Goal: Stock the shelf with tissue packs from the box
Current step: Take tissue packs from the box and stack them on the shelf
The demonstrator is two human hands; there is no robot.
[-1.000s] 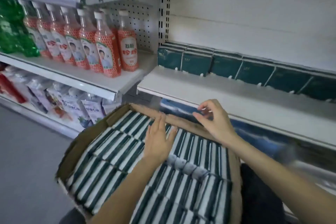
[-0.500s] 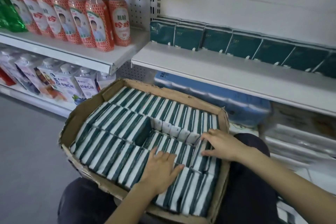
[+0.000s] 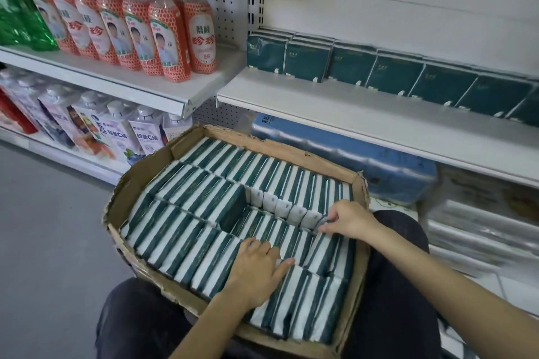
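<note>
Cardboard box on lap, full of tissue packs. Since 0.5 s ago: right hand now pinching a pack edge at the right wall; left hand stays flat, fingers spread. Shelf front strip bare before green row.

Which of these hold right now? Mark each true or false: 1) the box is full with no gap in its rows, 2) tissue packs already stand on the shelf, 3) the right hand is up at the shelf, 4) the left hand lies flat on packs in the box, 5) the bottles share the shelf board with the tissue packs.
1) False: the cardboard box has an open gap in its middle row.
2) True: dark green tissue packs line the back of the shelf.
3) False: the right hand pinches packs inside the box.
4) True: the left hand rests palm down there.
5) False: the red bottles stand on the neighbouring shelf to the left.
</note>
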